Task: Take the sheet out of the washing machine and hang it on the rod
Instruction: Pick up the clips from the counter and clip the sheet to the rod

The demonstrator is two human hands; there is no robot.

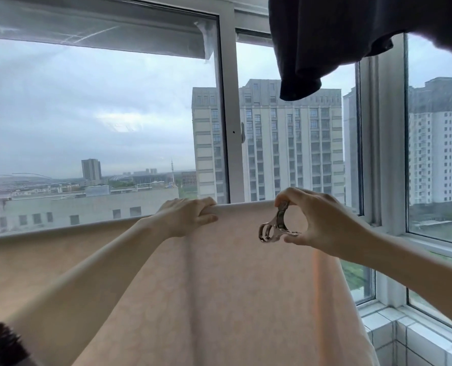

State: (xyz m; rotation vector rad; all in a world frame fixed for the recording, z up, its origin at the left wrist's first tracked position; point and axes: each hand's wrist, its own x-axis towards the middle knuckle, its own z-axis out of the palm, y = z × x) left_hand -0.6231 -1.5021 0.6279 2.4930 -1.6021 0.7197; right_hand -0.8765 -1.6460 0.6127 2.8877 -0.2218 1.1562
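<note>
A pale peach sheet hangs draped over a horizontal rod that runs from lower left to the right in front of the window; the rod itself is hidden under the cloth fold. My left hand grips the top fold of the sheet over the rod, fingers curled over it. Just to its right, my right hand pinches a shiny metal clip between thumb and fingers, held in front of the sheet near the fold.
A dark garment hangs overhead at the upper right. The window frame and glass stand close behind the rod. A tiled sill sits at the lower right. A dark fuzzy object shows at the bottom left.
</note>
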